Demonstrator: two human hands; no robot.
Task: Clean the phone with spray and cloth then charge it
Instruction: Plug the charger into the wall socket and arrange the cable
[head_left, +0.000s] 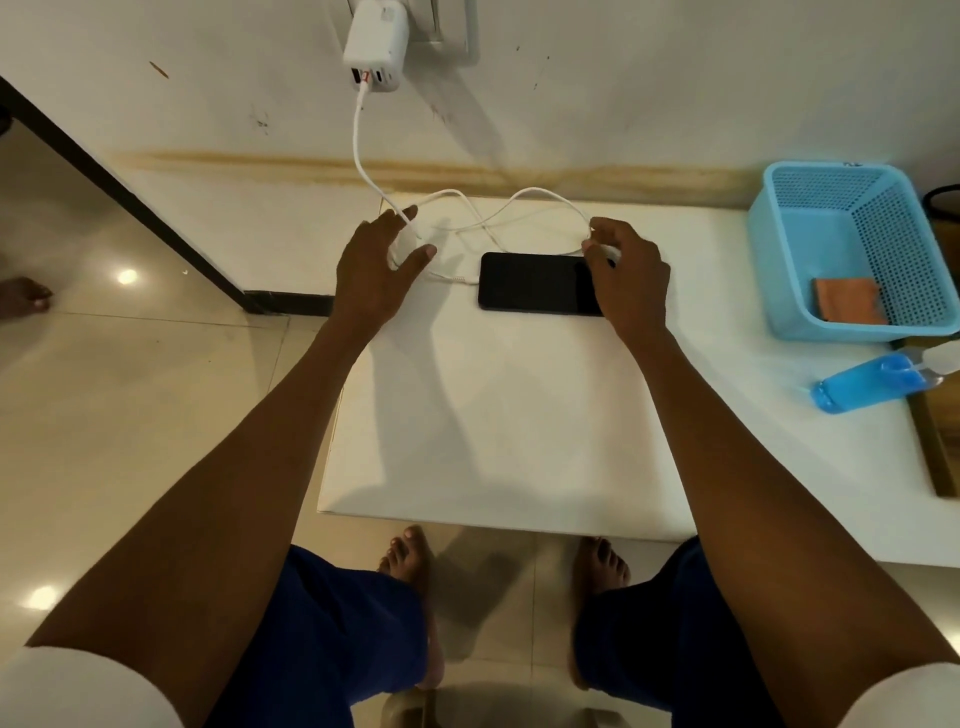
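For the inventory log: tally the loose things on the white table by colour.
Blue: 2, basket and spray bottle
White: 1, cable
Black: 1, phone
Orange: 1, cloth inside the basket
Total: 5

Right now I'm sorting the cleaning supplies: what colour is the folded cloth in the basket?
Orange-brown; the cloth lies on the floor of the light blue basket, seen in the head view.

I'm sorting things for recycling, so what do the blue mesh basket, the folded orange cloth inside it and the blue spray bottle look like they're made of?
The blue mesh basket looks like rigid moulded plastic: even perforated walls, slight sheen. The folded orange cloth seems a soft matte fabric, perhaps microfibre. The blue spray bottle appears to be clear plastic, possibly holding blue liquid; light passes through it.
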